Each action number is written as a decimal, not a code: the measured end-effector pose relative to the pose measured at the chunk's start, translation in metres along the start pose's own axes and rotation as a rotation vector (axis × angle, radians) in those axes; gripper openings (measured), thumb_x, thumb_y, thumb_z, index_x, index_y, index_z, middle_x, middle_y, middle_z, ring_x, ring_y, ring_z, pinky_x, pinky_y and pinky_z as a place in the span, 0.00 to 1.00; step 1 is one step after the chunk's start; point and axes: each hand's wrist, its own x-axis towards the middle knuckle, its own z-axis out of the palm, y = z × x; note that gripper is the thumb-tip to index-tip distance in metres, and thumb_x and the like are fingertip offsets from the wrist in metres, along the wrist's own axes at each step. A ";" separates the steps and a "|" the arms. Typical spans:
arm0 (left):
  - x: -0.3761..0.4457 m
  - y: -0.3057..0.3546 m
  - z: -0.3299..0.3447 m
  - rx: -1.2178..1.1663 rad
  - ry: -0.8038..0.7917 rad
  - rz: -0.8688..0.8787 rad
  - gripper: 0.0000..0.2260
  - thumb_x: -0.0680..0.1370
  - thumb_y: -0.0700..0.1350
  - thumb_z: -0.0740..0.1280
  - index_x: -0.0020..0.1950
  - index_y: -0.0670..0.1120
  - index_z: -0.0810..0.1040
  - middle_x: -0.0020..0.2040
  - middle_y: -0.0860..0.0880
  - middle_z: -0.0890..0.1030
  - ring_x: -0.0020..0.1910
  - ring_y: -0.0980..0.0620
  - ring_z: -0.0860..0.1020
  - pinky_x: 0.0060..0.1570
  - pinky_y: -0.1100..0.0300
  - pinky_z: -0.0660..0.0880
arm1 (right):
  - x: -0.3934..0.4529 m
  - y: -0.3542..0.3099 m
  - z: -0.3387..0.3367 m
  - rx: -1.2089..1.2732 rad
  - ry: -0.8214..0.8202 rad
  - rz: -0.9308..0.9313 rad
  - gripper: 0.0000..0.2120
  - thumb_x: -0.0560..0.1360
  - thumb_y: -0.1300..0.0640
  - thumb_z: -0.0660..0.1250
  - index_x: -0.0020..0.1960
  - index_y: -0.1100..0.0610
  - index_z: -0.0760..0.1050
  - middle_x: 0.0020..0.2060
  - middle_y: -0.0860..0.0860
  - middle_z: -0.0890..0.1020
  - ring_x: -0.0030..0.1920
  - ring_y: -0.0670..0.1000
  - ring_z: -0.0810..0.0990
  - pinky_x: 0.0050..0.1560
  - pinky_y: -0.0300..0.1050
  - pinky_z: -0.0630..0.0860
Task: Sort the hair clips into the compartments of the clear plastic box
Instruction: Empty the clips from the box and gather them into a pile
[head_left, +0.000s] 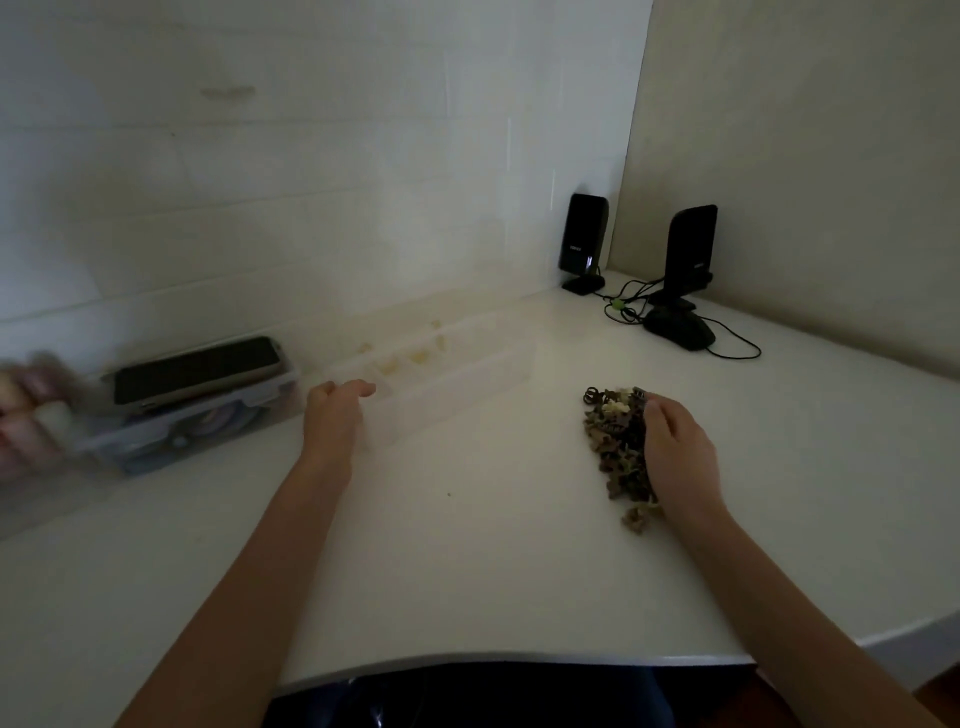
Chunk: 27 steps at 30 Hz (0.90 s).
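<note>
Head view: left fingers (358, 388) touch clear box (470, 387) end, grip unclear; right fingers (655, 415) lie relaxed along clip pile (613, 436) edge.

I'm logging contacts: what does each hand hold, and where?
Left hand rests on the left end of the clear box; whether it grips is unclear. Right hand cups the right side of the clip pile.

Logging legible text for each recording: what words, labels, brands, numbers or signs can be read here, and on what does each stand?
Black upright speaker by the tiled wall: small pale mark low on its front, too blurred to read.
Black upright speaker by the plain wall: small pale mark low on its front, too blurred to read.
Clear plastic compartment box, pile of dark hair clips, dark flat phone: no text visible.
</note>
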 end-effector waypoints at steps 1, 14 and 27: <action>0.004 0.001 -0.002 -0.014 -0.027 0.017 0.19 0.73 0.43 0.67 0.60 0.35 0.72 0.50 0.40 0.74 0.39 0.49 0.74 0.35 0.59 0.69 | -0.001 -0.001 0.000 -0.002 -0.027 -0.013 0.17 0.79 0.51 0.54 0.65 0.52 0.71 0.62 0.50 0.77 0.61 0.50 0.73 0.58 0.42 0.65; -0.005 -0.014 -0.016 -0.087 -0.145 0.141 0.17 0.71 0.52 0.68 0.51 0.40 0.77 0.52 0.42 0.81 0.51 0.46 0.79 0.54 0.49 0.75 | -0.062 -0.011 -0.021 -0.382 -0.018 -0.483 0.19 0.69 0.53 0.71 0.59 0.52 0.75 0.55 0.53 0.74 0.57 0.53 0.67 0.58 0.52 0.70; -0.038 -0.018 -0.009 -0.068 -0.108 0.368 0.07 0.79 0.44 0.61 0.41 0.48 0.72 0.44 0.50 0.78 0.41 0.58 0.74 0.39 0.71 0.70 | -0.082 -0.013 -0.026 -0.407 -0.169 -0.448 0.12 0.70 0.54 0.71 0.52 0.49 0.74 0.40 0.43 0.76 0.39 0.45 0.75 0.38 0.36 0.68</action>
